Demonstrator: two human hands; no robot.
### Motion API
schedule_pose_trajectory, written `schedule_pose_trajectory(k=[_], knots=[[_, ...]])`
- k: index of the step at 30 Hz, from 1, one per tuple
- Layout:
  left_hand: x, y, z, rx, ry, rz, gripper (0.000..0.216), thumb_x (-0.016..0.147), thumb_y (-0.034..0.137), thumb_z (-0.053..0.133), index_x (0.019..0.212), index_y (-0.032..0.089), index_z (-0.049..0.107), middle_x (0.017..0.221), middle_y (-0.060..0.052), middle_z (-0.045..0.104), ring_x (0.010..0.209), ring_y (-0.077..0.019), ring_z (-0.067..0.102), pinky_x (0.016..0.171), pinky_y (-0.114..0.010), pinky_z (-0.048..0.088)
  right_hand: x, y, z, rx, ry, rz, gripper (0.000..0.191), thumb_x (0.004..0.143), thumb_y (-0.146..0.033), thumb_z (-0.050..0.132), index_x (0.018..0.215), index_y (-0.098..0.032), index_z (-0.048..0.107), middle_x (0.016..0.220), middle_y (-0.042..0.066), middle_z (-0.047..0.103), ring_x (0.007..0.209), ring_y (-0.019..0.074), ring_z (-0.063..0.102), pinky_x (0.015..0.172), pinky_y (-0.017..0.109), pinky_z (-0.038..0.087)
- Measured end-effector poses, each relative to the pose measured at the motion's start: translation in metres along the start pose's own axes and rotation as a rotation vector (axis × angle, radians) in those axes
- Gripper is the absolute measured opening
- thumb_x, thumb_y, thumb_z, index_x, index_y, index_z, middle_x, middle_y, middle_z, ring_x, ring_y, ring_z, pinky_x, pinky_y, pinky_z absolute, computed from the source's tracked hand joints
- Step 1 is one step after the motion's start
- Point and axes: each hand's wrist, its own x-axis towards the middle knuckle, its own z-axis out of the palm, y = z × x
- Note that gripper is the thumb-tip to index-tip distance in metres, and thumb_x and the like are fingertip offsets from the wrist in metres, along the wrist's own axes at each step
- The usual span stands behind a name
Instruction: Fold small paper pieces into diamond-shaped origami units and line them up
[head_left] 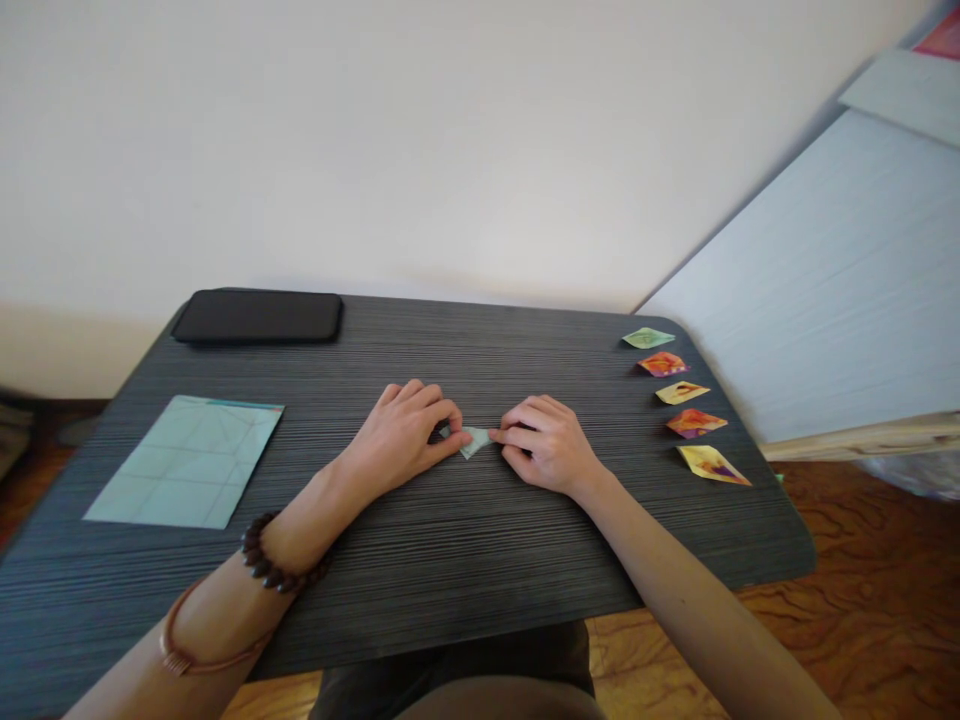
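A small pale green piece of folded paper (475, 441) lies on the dark table between my two hands. My left hand (411, 432) pinches its left end between thumb and forefinger, with the other fingers curled. At the paper's right corner, my right hand (546, 441) presses with a fingertip; its fingers are bent and close together. Parts of the paper are hidden under the fingers, so its full shape does not show.
On the left lies a larger pale green sheet (187, 465) with crease lines. Behind it rests a black flat case (259, 317). Along the right edge stand several folded paper pieces, among them a green one (649, 338) and a yellow one (714, 465). The table (480, 570) meets a white wall.
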Motion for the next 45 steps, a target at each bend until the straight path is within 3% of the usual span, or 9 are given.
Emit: schedule_pose_trajectory(k=[8,11,16,19,26,31,35,40,45], knots=[[-0.001,0.003,-0.003,0.057,0.009,-0.045,0.031,0.084,0.05,0.052,0.078,0.02,0.058,0.083,-0.003,0.055,0.086,-0.0217,0.047,0.076,-0.036,0.033,-0.002,-0.001,0.003,0.006,0.021,0.018,0.02,0.083,-0.018,0.053,0.069,-0.021,0.067,0.074,0.001,0.063,0.067,0.0133,0.049,0.066,0.03,0.037],[-0.002,0.002,-0.003,0.048,0.01,-0.054,0.035,0.082,0.053,0.054,0.076,0.019,0.054,0.083,-0.004,0.055,0.085,-0.022,0.047,0.076,-0.036,0.034,0.001,-0.002,0.001,0.084,0.008,0.096,0.017,0.08,-0.016,0.053,0.071,-0.021,0.068,0.075,0.002,0.063,0.07,0.0143,0.051,0.069,0.031,0.037],[-0.001,0.003,-0.002,-0.018,0.003,0.008,0.027,0.087,0.046,0.052,0.096,0.021,0.056,0.097,-0.005,0.056,0.093,-0.0224,0.046,0.082,-0.036,0.036,0.012,-0.005,-0.004,0.173,-0.09,0.258,0.014,0.081,-0.033,0.06,0.082,-0.019,0.063,0.08,0.003,0.061,0.078,0.0172,0.051,0.074,0.033,0.037],[0.0,0.002,0.0,-0.067,0.001,0.043,0.022,0.088,0.042,0.05,0.092,0.021,0.057,0.098,-0.005,0.056,0.094,-0.0217,0.046,0.084,-0.037,0.037,0.014,-0.004,-0.004,0.204,-0.127,0.255,0.02,0.082,-0.04,0.061,0.081,-0.019,0.061,0.081,0.002,0.061,0.08,0.0168,0.052,0.076,0.032,0.036],[0.002,0.0,0.004,-0.284,0.063,0.015,0.015,0.089,0.034,0.051,0.089,0.019,0.052,0.094,-0.004,0.06,0.091,-0.0191,0.052,0.085,-0.036,0.042,0.014,-0.002,-0.004,0.278,-0.109,0.262,0.019,0.088,-0.036,0.054,0.095,-0.02,0.061,0.093,0.005,0.062,0.089,0.0174,0.055,0.078,0.032,0.037],[0.004,0.003,0.002,-0.445,0.064,-0.123,0.018,0.088,0.037,0.053,0.091,0.019,0.053,0.084,0.0,0.064,0.074,-0.014,0.058,0.071,-0.028,0.046,0.015,-0.001,-0.005,0.309,-0.114,0.274,0.026,0.09,-0.035,0.05,0.071,-0.018,0.056,0.068,0.0,0.058,0.066,0.0124,0.051,0.069,0.028,0.036],[0.004,0.004,0.001,-0.581,0.024,-0.183,0.024,0.085,0.039,0.055,0.101,0.021,0.058,0.083,0.002,0.071,0.068,-0.0125,0.061,0.067,-0.025,0.047,0.016,-0.001,-0.007,0.384,-0.102,0.315,0.032,0.09,-0.038,0.047,0.066,-0.018,0.054,0.057,-0.004,0.052,0.055,0.0093,0.046,0.063,0.025,0.034],[0.007,0.006,-0.002,-0.576,-0.005,-0.182,0.027,0.086,0.043,0.053,0.094,0.023,0.068,0.091,0.001,0.071,0.081,-0.016,0.064,0.072,-0.027,0.048,0.017,-0.003,-0.005,0.41,-0.095,0.318,0.035,0.093,-0.038,0.043,0.066,-0.018,0.054,0.06,-0.002,0.055,0.056,0.0095,0.047,0.063,0.025,0.035],[0.008,0.009,-0.001,-0.515,0.03,-0.188,0.022,0.087,0.035,0.051,0.088,0.022,0.069,0.086,0.001,0.07,0.08,-0.0154,0.063,0.077,-0.028,0.047,0.018,-0.003,-0.003,0.461,-0.099,0.299,0.031,0.093,-0.034,0.043,0.068,-0.018,0.053,0.064,-0.002,0.055,0.06,0.0101,0.049,0.065,0.025,0.037]])
